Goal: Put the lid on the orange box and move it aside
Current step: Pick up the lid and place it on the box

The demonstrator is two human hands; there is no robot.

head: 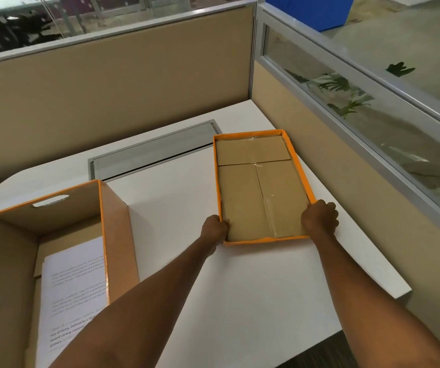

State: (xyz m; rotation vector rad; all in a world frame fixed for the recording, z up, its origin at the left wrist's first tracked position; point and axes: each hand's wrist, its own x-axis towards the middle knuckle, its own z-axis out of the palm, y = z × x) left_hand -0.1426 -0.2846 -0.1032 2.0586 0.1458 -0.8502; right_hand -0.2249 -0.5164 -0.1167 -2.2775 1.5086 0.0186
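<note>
The orange box stands without a lid at the left of the white desk, its brown inside showing and printed sheets of paper lying in it. The lid, orange-rimmed with a brown inner face, lies upside down on the desk at the right. My left hand grips the lid's near left corner. My right hand grips its near right corner. Both arms reach forward across the desk.
The white desk ends at its right edge beside a beige partition topped with glass. Another beige partition runs along the back. A grey cable hatch is set into the desk behind the box and lid.
</note>
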